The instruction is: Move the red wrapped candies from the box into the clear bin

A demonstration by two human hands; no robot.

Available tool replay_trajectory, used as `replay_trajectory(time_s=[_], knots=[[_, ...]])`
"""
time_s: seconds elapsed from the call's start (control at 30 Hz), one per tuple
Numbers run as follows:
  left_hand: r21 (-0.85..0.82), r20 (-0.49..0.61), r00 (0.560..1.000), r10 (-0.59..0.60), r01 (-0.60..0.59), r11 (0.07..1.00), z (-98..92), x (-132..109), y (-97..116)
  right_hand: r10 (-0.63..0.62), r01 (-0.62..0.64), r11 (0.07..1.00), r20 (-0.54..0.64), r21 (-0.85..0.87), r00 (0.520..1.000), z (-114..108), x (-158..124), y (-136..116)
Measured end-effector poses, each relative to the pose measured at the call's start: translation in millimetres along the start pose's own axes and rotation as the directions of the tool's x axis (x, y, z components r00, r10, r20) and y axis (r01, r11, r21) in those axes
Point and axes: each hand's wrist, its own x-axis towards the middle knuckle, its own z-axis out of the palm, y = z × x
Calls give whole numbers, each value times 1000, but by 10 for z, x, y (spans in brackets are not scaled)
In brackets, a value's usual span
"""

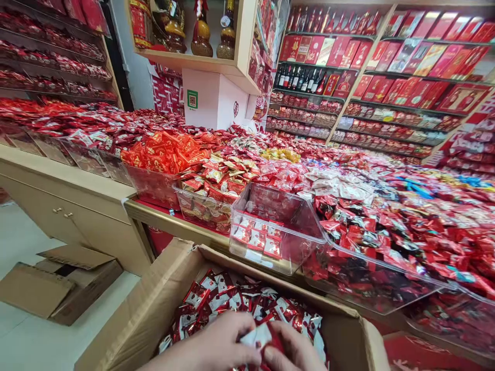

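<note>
My left hand (228,337) and my right hand (292,348) meet over an open cardboard box (135,314). Between their fingers is a red and white wrapped candy (257,336), partly covered by the fingertips. Whether it is a single candy or more than one I cannot tell. Many similar candies (222,299) fill the box below my hands. Just beyond the box stands a clear plastic bin (297,242), with several red and white candies (258,238) laid flat in rows at its near left side.
Bins of wrapped sweets flank the clear one: gold and red packets (216,190) to the left, red and black ones (363,237) to the right. An opened carton (77,281) lies on the floor at left. Shelves (328,62) of bottles and red boxes line the back.
</note>
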Motion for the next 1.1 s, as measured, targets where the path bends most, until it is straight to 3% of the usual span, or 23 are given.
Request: replay_trajectory(time_s=[0.1, 0.17, 0.4, 0.5, 0.57, 0.67, 0.73, 0.8, 0.9, 1.0, 1.1], knots=[[-314, -104, 994, 39, -70, 947, -21, 41, 175, 34, -24, 972, -40, 234, 999, 22, 15, -91], [-427, -147, 989, 36, -96, 899, -2, 50, 221, 49, -37, 948, -32, 315, 998, -2, 11, -211], [-486, -177, 983, -43, -49, 872, 81, 33, 211, 104, -41, 893, -117, 448, 988, 26, -19, -194], [-525, -188, 980, -67, -42, 850, 90, 31, 218, 45, 24, 960, -240, 279, 970, 31, -28, -143], [-642, -132, 986, -100, -9, 767, 93, 19, 229, -120, 140, 989, -347, 36, 930, 19, -34, -112], [-834, 13, 993, -117, 75, 546, 100, -2, 234, -468, 386, 878, -331, -285, 819, 10, -51, -49], [-870, -17, 996, -93, 32, 492, 111, -6, 225, -570, 476, 809, -262, -345, 779, 21, -75, -15], [-838, -134, 990, -51, -85, 539, 128, 1, 212, -525, 449, 841, -255, -301, 812, 41, -105, -12], [-737, -267, 962, 46, -235, 633, 153, 16, 211, -230, 245, 970, -372, -8, 899, 82, -133, -72], [-670, -286, 952, 112, -282, 686, 157, 15, 243, 76, 69, 944, -418, 321, 905, 125, -121, -169], [-626, -276, 955, 104, -261, 735, 139, -1, 277, 152, 9, 917, -369, 398, 917, 148, -97, -240]])
